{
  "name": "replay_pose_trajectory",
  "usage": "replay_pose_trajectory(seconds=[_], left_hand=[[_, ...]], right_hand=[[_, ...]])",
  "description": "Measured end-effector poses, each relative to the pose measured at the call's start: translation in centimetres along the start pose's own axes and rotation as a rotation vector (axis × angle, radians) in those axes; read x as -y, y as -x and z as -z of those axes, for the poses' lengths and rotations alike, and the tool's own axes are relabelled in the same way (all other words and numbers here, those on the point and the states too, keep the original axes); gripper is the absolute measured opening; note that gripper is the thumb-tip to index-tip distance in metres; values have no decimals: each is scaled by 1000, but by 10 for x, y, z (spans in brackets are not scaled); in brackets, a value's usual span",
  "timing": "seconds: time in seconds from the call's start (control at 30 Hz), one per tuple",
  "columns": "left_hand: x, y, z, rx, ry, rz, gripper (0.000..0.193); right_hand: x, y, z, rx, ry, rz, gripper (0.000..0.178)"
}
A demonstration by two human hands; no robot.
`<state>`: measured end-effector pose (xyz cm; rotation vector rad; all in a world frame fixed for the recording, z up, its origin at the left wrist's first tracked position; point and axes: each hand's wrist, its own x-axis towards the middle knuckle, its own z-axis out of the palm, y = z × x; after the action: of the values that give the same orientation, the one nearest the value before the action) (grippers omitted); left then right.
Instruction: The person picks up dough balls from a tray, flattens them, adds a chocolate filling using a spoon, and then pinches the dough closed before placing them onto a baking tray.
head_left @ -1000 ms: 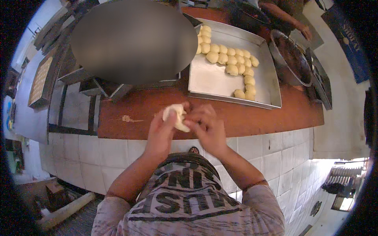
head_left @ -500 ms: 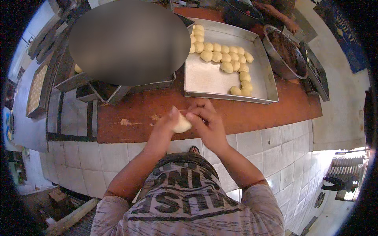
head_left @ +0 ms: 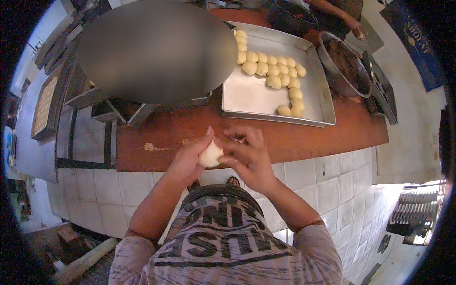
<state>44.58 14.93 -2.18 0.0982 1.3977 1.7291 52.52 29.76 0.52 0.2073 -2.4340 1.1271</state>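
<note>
A pale, smooth dough ball sits in my left hand, above the near edge of the table. The left fingers and thumb close round its left side. Against its right side rest the thumb and a finger of my right hand, while its other fingers fan out above. Just beyond my hands a shallow metal tray holds rows of yellowish dough balls, several of them touching. Part of the dough ball's surface is hidden by my fingers.
A metal bowl of dark brown filling stands right of the tray, and a black tub behind it. Another person's hand shows at the far right. Metal trays stack at the left, partly under a grey blur. The wooden table has worn patches.
My hands have turned the dough ball, which now looks rounder and sits slightly further left. The right fingers have spread from a tighter pinch. The balls in the tray look unchanged.
</note>
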Motion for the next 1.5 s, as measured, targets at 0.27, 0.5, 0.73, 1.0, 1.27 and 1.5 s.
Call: replay_pose_trajectory(seconds=[0.27, 0.5, 0.73, 1.0, 1.27, 1.5], left_hand=[[-33, 4, -4, 400, 367, -126, 82], [1, 8, -14, 111, 76, -735, 65], [0, 16, 30, -649, -391, -570, 33], [-80, 62, 82, -541, -982, -881, 34], [-151, 92, 181, -844, -850, -1004, 17], [-222, 32, 216, -646, -1111, -1016, 28]], right_hand=[[14, 3, -2, 311, -362, -121, 3], [14, -21, -45, -33, -1534, -647, 8], [25, -42, -34, 207, -158, -152, 37], [64, -141, -49, 346, -101, 547, 57], [32, -353, -113, -288, -146, 289, 51], [-23, -356, -154, -8, 361, 356, 45]])
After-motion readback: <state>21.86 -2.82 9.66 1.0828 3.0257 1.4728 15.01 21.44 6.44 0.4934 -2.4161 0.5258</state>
